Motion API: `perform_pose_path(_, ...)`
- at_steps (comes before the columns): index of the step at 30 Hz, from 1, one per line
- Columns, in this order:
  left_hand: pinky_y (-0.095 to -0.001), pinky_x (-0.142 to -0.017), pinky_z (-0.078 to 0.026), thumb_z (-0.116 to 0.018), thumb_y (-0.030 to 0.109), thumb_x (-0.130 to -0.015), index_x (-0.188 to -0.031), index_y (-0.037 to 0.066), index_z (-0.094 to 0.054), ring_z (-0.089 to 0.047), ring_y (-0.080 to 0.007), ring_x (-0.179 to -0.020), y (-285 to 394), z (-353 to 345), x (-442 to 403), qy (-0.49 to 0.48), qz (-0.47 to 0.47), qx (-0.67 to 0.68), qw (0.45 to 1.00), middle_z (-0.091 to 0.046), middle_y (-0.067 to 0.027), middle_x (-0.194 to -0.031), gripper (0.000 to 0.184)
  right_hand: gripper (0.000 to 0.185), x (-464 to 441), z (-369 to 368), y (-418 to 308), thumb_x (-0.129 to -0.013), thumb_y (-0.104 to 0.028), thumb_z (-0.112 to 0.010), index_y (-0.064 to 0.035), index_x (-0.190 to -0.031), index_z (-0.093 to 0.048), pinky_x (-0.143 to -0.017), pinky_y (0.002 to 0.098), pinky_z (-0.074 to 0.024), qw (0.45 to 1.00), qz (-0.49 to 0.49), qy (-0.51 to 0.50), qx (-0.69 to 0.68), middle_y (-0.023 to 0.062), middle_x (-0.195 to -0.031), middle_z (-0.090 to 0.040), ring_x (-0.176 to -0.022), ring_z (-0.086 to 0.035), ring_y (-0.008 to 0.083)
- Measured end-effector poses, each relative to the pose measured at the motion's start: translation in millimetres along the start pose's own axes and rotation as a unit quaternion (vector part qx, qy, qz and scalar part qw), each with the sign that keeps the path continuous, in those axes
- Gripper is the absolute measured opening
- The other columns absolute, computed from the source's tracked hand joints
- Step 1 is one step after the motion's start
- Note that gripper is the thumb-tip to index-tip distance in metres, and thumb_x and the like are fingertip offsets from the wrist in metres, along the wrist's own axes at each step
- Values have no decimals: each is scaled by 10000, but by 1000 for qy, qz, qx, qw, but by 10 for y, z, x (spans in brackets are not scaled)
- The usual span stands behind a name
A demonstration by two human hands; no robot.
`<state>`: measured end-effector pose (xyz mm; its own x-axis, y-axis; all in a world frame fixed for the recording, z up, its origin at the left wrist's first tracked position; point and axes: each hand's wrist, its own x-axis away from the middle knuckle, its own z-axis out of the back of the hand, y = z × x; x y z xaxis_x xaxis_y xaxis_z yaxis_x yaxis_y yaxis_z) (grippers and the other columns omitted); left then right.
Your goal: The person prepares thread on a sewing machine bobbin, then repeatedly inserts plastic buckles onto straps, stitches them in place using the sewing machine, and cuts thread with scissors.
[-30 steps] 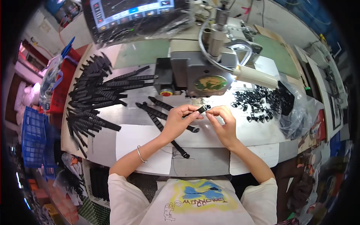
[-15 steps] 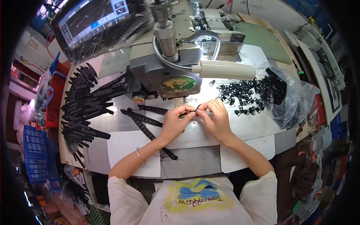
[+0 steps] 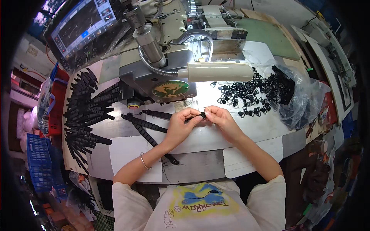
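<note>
Just in front of the sewing machine [image 3: 154,82], my left hand [image 3: 182,126] pinches the end of a black strap. My right hand [image 3: 224,122] is closed on the same small black end piece [image 3: 202,114], thumb and finger meeting it from the other side. Whether a buckle is part of this piece, I cannot make out. Beside my left hand, black ribbed straps [image 3: 148,123] lie across the worktable, one reaching under my wrist toward the front edge. To the right of my right hand spreads a pile of small black buckles [image 3: 246,92].
A large heap of black straps [image 3: 86,109] covers the table's left side. A clear plastic bag [image 3: 300,104] lies at the right, by the buckles. Above stand a control screen [image 3: 83,29] and a cream-coloured lamp [image 3: 219,72]. Blue crates [image 3: 38,158] stand at the lower left.
My view has shifted slightly, so the machine appears further left. My right hand has turned a little and its fingers have shifted on the black strap end; both hands stay together.
</note>
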<state>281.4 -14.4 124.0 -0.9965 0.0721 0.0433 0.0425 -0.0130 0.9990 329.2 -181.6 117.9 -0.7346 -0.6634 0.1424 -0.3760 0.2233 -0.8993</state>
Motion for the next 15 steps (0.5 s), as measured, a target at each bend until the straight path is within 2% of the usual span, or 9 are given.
perform_pose_path(2,-197,-709,-457,-597,49,-836,-899,-36,-589,-597,-86,-779,23,-10,41,4,5,-28,1000,-643,-59,-851,106,137,26,34,33,-900,-198,-515,-64,-880,-538,-648,179,-354,1000,1,5,18,-50,-777,-513,-707,-441,29)
perform_pose_path(6,-231,-718,-458,-620,60,-805,-863,-17,-607,-590,-96,-780,-25,-13,161,16,-20,-122,992,-641,-45,-840,98,114,28,149,-43,-882,-179,-536,-70,-849,-526,-613,170,-312,992,64,98,37,-69,-706,-442,-661,-389,22)
perform_pose_path(7,-238,-722,-457,-628,63,-795,-853,-11,-611,-589,-104,-787,-53,-5,182,19,-33,-147,988,-639,-44,-839,95,113,36,146,-52,-878,-171,-542,-63,-844,-535,-616,172,-315,987,83,103,89,-66,-705,-445,-662,-391,24)
perform_pose_path(8,-269,-730,-446,-650,75,-761,-830,3,-619,-582,-164,-792,-87,10,187,3,-43,-165,985,-621,-55,-816,104,111,54,131,-69,-873,-162,-549,-56,-839,-543,-619,175,-319,979,101,109,141,-63,-704,-448,-662,-392,26)
perform_pose_path(9,-280,-743,-433,-655,86,-754,-826,13,-623,-571,-178,-789,-105,18,185,8,-67,-186,980,-615,-53,-807,108,110,67,118,-73,-869,-154,-556,-49,-834,-552,-622,177,-322,967,120,115,192,-59,-703,-450,-663,-394,28)
perform_pose_path(10,-291,-756,-420,-661,97,-746,-822,22,-627,-559,-192,-786,-116,24,175,12,-90,-206,974,-608,-52,-798,111,80,58,104,-40,-838,-114,-582,-35,-829,-581,-655,221,-355,949,136,128,254,-25,-699,-497,-690,-429,79)
perform_pose_path(13,-311,-796,-373,-671,137,-737,-808,48,-639,-523,-206,-784,-116,40,155,15,-142,-282,949,-593,-40,-779,118,75,21,25,-103,-802,-107,-607,-42,-839,-605,-689,270,-376,867,247,96,423,25,-735,-537,-737,-453,149)
perform_pose_path(14,-316,-810,-356,-674,151,-735,-804,57,-643,-511,-206,-784,-115,40,158,13,-155,-309,938,-588,-35,-775,120,107,-34,40,-104,-773,-107,-620,-58,-867,-606,-735,315,-377,844,254,76,466,57,-806,-540,-810,-458,221)
perform_pose_path(15,-317,-820,-344,-674,159,-737,-801,63,-645,-503,-203,-785,-121,30,168,12,-156,-318,935,-585,-30,-771,119,119,-119,56,-94,-769,-110,-622,-62,-878,-606,-746,321,-373,820,276,80,495,59,-823,-535,-825,-457,227)
